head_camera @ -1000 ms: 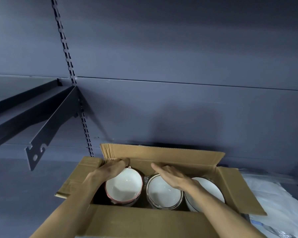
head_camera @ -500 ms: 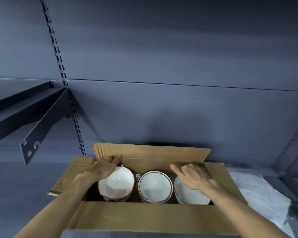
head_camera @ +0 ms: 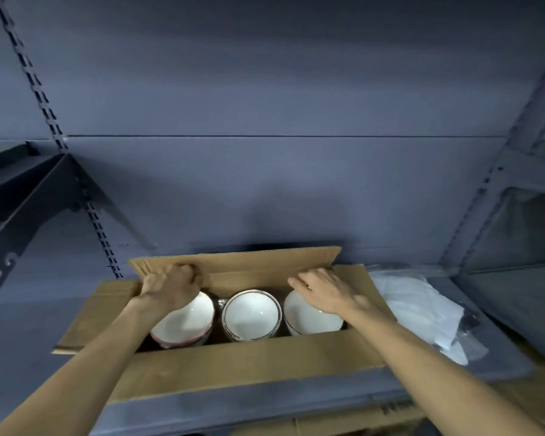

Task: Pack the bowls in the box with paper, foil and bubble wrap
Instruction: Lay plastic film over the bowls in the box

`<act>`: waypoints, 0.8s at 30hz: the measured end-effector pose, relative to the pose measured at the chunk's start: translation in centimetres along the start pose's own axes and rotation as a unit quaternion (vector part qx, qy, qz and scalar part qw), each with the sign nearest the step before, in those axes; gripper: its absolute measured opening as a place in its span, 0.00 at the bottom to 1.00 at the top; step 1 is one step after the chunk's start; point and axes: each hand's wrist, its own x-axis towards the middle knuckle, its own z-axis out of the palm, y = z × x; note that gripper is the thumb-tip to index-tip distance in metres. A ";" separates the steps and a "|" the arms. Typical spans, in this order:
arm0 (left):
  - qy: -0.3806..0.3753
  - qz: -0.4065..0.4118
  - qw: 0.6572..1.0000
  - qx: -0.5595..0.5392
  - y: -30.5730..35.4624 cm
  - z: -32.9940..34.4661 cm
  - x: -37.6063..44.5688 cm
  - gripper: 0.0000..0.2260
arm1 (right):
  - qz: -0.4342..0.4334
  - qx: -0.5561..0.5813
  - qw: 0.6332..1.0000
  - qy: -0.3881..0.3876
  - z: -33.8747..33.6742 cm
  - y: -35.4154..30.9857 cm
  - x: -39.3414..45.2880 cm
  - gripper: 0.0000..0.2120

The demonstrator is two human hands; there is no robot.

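Observation:
An open cardboard box point(head_camera: 252, 363) stands on a grey shelf, its flaps spread. Three white bowls sit in a row inside: a pink-rimmed bowl point(head_camera: 186, 325) on the left, a dark-rimmed bowl point(head_camera: 250, 314) in the middle, and a third bowl point(head_camera: 309, 319) on the right. My left hand point(head_camera: 170, 287) reaches over the left bowl and grips the left end of the rear flap point(head_camera: 258, 265). My right hand point(head_camera: 323, 289) hovers flat over the right bowl, fingers apart, near the flap's right end.
White paper and clear plastic wrap point(head_camera: 422, 309) lie on the shelf just right of the box. A dark shelf bracket point(head_camera: 29, 202) juts out at the left. The grey back wall stands right behind the box. More cardboard point(head_camera: 359, 420) shows below the shelf's front edge.
My right hand has moved from the middle bowl over to the right bowl. My left hand stayed at the rear flap's left end and closed on it. The view shifted right.

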 end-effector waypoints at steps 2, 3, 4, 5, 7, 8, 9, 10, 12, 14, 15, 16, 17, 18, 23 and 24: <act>0.004 0.033 0.999 -0.011 2.7 -1.0 -0.8 0.14 | -0.020 0.001 1.000 0.015 -0.8 0.0 -0.9 0.21; -0.001 0.059 0.997 -0.044 4.5 -1.4 -1.4 0.14 | -0.024 -0.005 0.999 0.025 -1.3 0.0 -1.5 0.20; -0.002 0.091 0.993 -0.075 6.2 -1.5 -1.9 0.13 | -0.030 -0.002 0.999 0.035 -1.6 0.5 -2.0 0.19; -0.002 0.111 0.989 -0.097 7.8 -1.7 -2.1 0.12 | -0.032 -0.005 0.999 0.042 -2.1 0.9 -2.6 0.18; 0.000 0.139 0.983 -0.118 10.9 -1.6 -2.2 0.10 | -0.041 -0.030 0.996 0.067 -3.4 2.2 -3.9 0.15; 0.004 0.151 0.981 -0.124 12.2 -1.4 -2.1 0.10 | -0.048 -0.045 0.994 0.085 -3.8 2.9 -4.3 0.14; 0.010 0.162 0.979 -0.127 13.8 -1.3 -2.1 0.09 | -0.048 -0.056 0.992 0.105 -4.3 3.9 -4.9 0.13; 0.024 0.179 0.974 -0.134 15.8 -1.3 -1.9 0.08 | -0.042 -0.060 0.989 0.126 -4.9 5.3 -5.5 0.13; 0.053 0.227 0.961 -0.151 19.6 -1.2 -1.4 0.04 | -0.009 -0.050 0.985 0.163 -5.6 8.2 -6.6 0.13; 0.057 0.276 0.946 -0.161 23.5 -1.0 -0.5 0.05 | 0.037 -0.036 0.982 0.180 -6.0 11.1 -7.5 0.15; 0.054 0.290 0.943 -0.155 25.4 -0.8 -0.1 0.06 | 0.055 -0.035 0.982 0.180 -6.1 12.4 -7.8 0.16; 0.052 0.300 0.941 -0.146 27.2 -0.6 0.5 0.08 | 0.071 -0.036 0.982 0.172 -6.1 13.6 -8.1 0.18; 0.048 0.302 0.943 -0.134 28.9 -0.3 1.1 0.09 | 0.086 -0.040 0.982 0.162 -6.0 14.7 -8.3 0.19; 0.040 0.299 0.946 -0.119 30.5 -0.1 1.7 0.10 | 0.102 -0.043 0.982 0.154 -5.8 15.8 -8.4 0.19; -0.035 0.283 0.957 -0.047 36.1 1.8 4.9 0.13 | 0.136 -0.082 0.978 0.136 -4.9 21.2 -7.6 0.17; -0.048 0.268 0.962 -0.026 36.6 2.1 5.7 0.14 | 0.143 -0.095 0.976 0.135 -4.8 22.3 -7.1 0.17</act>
